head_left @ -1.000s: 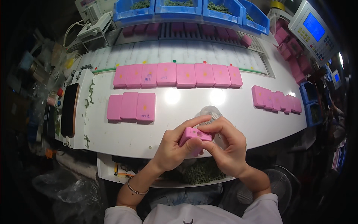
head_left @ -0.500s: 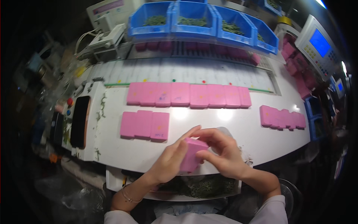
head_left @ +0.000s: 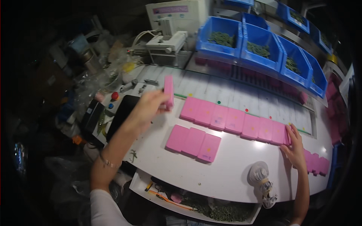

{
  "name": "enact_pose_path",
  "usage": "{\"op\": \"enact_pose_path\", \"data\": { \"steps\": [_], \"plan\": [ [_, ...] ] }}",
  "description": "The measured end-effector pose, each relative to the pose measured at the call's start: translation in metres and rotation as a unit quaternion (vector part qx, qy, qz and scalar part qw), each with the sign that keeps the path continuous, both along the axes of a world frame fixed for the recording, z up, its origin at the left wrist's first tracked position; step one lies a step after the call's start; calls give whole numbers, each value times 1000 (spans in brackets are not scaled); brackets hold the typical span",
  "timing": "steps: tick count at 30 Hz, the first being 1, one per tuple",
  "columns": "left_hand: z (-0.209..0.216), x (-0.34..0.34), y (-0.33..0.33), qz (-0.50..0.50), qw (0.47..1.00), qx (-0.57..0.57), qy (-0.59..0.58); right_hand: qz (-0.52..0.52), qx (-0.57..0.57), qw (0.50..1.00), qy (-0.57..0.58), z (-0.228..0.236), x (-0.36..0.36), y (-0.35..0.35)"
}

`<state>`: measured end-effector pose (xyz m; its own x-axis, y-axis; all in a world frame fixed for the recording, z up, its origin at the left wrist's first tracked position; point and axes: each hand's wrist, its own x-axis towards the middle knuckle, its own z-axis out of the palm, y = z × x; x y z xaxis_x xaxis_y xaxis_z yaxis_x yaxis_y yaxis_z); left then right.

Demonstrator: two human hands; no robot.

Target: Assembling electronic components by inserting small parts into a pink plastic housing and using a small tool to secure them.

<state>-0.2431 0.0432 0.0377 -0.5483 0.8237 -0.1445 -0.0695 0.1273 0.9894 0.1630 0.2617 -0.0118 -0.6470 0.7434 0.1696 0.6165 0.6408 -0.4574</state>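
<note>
We see the left hand gripping one pink block near the left end of the long block row on the white worktop. We locate the right hand against the row's right end.

A white sleeve of loose, soft-looking cloth covers the left upper arm and ends near the elbow. Around the left forearm sits a bracelet — thin, pale and shiny. The right forearm is bare, as are the hands — the left hand slightly blurred, the right hand clearer, with slim fingers.
</note>
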Motion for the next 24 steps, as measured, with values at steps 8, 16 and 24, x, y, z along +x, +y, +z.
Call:
{"op": "enact_pose_path", "data": {
  "steps": [8, 16, 24],
  "plan": [
    [-33, -124, 97, 194, 840, -195, 467, 17, -94, 995, -11, 13, 6, 8],
    [-50, -133, 103, 150, 755, -245, 590, 11, -114, 993, 28, 4, 18, 16],
    [-27, -11, 63, 26, 825, -75, 559, -39, -116, 986, 110, 21, 12, -12]
  ]
}}
